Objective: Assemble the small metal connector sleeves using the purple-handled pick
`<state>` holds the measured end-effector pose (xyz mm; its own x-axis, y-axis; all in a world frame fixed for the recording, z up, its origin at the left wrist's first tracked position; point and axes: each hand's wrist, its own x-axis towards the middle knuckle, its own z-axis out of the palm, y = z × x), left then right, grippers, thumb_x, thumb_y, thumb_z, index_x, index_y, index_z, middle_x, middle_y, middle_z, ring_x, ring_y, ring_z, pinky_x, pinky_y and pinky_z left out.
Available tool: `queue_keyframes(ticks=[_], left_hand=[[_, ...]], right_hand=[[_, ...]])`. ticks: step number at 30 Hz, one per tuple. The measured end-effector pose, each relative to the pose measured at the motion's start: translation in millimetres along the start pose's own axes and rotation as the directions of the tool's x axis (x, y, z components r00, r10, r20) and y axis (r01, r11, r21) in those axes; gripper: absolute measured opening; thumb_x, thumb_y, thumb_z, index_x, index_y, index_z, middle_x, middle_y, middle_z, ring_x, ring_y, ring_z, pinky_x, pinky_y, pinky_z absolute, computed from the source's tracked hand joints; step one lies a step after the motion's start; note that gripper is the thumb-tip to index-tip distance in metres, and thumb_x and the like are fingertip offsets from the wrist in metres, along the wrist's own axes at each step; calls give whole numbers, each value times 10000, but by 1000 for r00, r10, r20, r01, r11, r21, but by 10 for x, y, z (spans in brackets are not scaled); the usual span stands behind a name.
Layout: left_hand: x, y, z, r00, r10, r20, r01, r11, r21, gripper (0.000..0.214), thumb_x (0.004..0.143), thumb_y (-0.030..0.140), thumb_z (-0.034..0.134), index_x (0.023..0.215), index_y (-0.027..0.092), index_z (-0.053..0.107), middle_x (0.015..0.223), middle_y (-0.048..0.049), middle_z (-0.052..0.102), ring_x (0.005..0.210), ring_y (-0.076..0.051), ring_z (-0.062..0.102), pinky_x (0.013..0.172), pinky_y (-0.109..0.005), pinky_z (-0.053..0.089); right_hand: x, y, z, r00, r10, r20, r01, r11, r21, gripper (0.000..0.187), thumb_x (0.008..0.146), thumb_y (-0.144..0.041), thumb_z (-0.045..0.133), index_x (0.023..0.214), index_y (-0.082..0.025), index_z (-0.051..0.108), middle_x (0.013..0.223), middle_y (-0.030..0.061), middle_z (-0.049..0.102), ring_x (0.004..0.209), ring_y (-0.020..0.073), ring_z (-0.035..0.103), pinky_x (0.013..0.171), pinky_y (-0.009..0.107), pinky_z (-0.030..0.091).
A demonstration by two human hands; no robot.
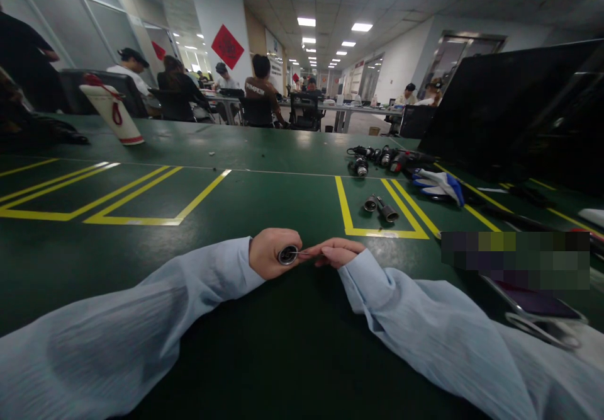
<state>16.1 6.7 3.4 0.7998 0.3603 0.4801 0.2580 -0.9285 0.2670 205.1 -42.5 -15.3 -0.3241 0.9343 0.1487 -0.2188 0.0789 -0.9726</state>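
Observation:
My left hand (271, 253) is wrapped round a small metal-rimmed cylinder (287, 255), its round end facing me. It resembles a circular connector, but the details inside are too small to make out. My right hand (337, 253) pinches a thin, light needle-like piece (303, 253), whose far end meets the cylinder's opening. Whether that piece is a wire or a slim tool I cannot tell. Beyond my right hand, inside a yellow-taped box, lie two similar metal pieces: a short cylinder (370, 204) and a longer one (388, 211).
Several dark cylindrical parts with cables (362, 165) lie farther back on the green table (283, 199). A blue-and-white glove (438, 185) is right of them, before a large black panel (514, 105). A phone (538, 300) lies at right. A white container (114, 113) stands back left. People sit beyond.

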Motion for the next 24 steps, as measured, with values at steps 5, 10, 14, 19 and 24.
queue_keyframes(ticks=[5, 10, 14, 19, 24], left_hand=[[-2, 6, 12, 999, -26, -19, 27, 999, 20, 222, 808, 280, 482, 627, 151, 479, 546, 10, 479, 474, -87, 437, 457, -198, 340], [-10, -13, 15, 1000, -29, 0, 29, 998, 50, 215, 811, 274, 464, 638, 149, 490, 554, 0, 495, 486, -95, 454, 465, -200, 353], [-15, -34, 15, 1000, -5, 24, 4, 998, 63, 191, 795, 261, 462, 639, 154, 484, 558, 2, 489, 490, -101, 456, 463, -205, 352], [-2, -12, 10, 1000, 7, 9, -7, 1000, 24, 221, 813, 275, 474, 627, 156, 481, 547, 9, 482, 478, -93, 449, 454, -201, 344], [8, 4, -1, 1000, 2, -8, -2, 999, -33, 236, 811, 285, 477, 614, 156, 471, 540, 11, 477, 476, -89, 447, 458, -200, 351]], right_hand=[[-3, 28, 5, 1000, 0, -26, 1, 999, 49, 173, 701, -308, 616, 757, -163, 693, 829, 63, 714, 810, 193, 645, 688, 314, 490], [-67, -18, 56, 979, -200, -32, 187, 953, -237, 165, 766, -278, 566, 813, -193, 700, 854, 45, 708, 840, 178, 631, 793, 332, 471], [-77, -17, 67, 974, -225, -3, 215, 934, -285, 170, 760, -285, 565, 805, -199, 704, 875, 47, 708, 862, 186, 633, 837, 346, 459], [-53, -67, 27, 997, -78, -14, 75, 985, -154, 169, 734, -271, 573, 781, -181, 708, 828, 50, 714, 826, 188, 639, 753, 335, 483], [-57, -117, 37, 999, 22, -25, -23, 998, -50, 152, 728, -252, 578, 771, -174, 701, 809, 47, 713, 785, 174, 642, 728, 327, 489]])
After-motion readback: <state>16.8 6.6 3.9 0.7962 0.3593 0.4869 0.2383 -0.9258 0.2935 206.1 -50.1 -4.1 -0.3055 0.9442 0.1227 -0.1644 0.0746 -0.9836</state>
